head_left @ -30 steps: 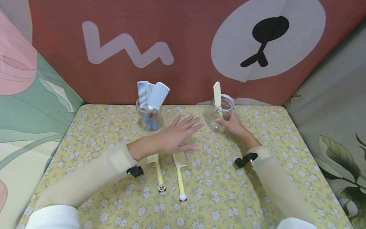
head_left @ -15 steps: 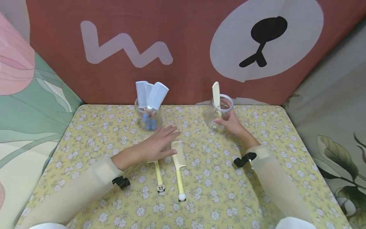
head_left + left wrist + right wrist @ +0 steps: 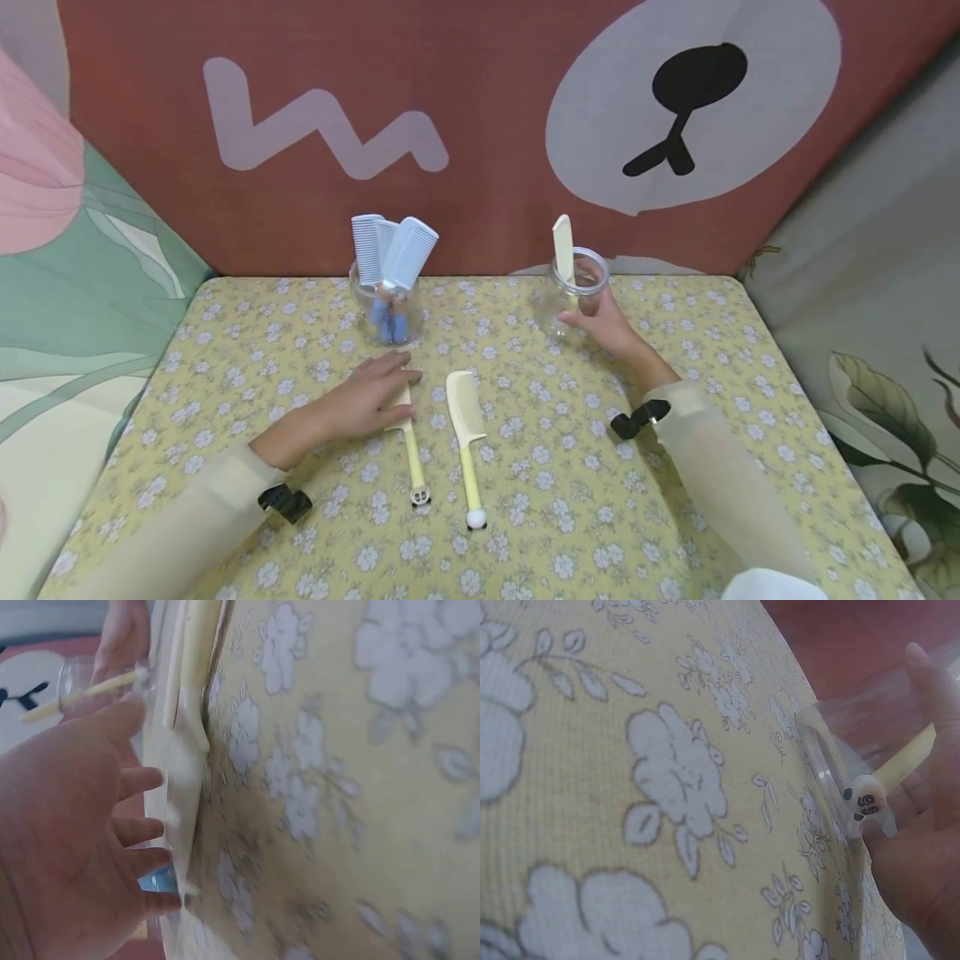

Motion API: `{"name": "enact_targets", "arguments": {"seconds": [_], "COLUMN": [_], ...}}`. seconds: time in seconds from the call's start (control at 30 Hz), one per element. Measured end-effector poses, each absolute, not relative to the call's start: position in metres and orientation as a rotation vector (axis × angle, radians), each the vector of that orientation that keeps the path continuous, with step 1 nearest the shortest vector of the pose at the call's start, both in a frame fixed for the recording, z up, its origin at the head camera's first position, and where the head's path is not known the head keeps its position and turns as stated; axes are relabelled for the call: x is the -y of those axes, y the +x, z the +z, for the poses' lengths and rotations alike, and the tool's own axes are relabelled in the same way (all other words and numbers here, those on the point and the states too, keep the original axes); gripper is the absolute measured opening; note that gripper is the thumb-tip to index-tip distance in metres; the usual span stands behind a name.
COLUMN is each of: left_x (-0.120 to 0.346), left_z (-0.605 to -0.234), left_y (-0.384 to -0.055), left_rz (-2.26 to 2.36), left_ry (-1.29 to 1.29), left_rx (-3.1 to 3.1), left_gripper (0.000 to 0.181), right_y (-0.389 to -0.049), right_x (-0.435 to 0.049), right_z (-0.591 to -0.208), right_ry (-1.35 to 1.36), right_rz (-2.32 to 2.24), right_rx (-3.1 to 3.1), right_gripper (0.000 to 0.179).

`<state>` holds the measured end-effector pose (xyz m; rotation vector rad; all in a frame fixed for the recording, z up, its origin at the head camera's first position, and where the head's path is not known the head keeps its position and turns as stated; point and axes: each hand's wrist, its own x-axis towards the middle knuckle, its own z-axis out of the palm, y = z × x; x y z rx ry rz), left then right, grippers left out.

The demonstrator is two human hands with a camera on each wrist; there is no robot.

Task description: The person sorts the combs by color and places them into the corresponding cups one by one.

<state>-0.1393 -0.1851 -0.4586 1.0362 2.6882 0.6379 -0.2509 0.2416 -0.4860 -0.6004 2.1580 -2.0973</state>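
Clock read from the middle of the head view. Nearest, at 6 o'clock: the white-knobbed comb lies on the flower-print surface, handle end toward the person, no hand on it. Toward 7 o'clock, apart from it: the panda-tipped comb, its toothed head mostly hidden under the left hand at 8 o'clock. Change: one second ago that hand was spread nearer the middle, reaching toward 3 o'clock; it has since swept back to 8 o'clock, uncovering the head of the white-knobbed comb. Judged meaning: the reach has settled on the panda-tipped comb, pick-up not yet made. Left fingers are extended and apart, not closed round the comb; firmness of contact cannot be told. Farther, between 3 and 4 o'clock: the right hand is clamped round the right clear jar, thumb in front; no shift noted, so the jar appears steadied. Inside it one cream comb stands tilted, panda end down. At 9 o'clock the left clear jar holds three light-blue combs, heads fanned toward 10 o'clock. Farthest, across 12 o'clock: the red backdrop.
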Motion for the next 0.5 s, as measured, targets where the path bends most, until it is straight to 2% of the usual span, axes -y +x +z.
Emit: {"name": "enact_targets", "arguments": {"seconds": [0.5], "left_x": [0.210], "left_z": [-0.449], "left_y": [-0.141], "left_rz": [0.701], "left_ry": [0.935], "left_rx": [-2.575], "left_gripper": [0.060], "right_y": [-0.250], "right_x": [-0.242], "right_z": [-0.487], "right_ry": [-0.568], "right_rz": [-2.079], "right_rx": [-2.160], "right_gripper": [0.091]}}
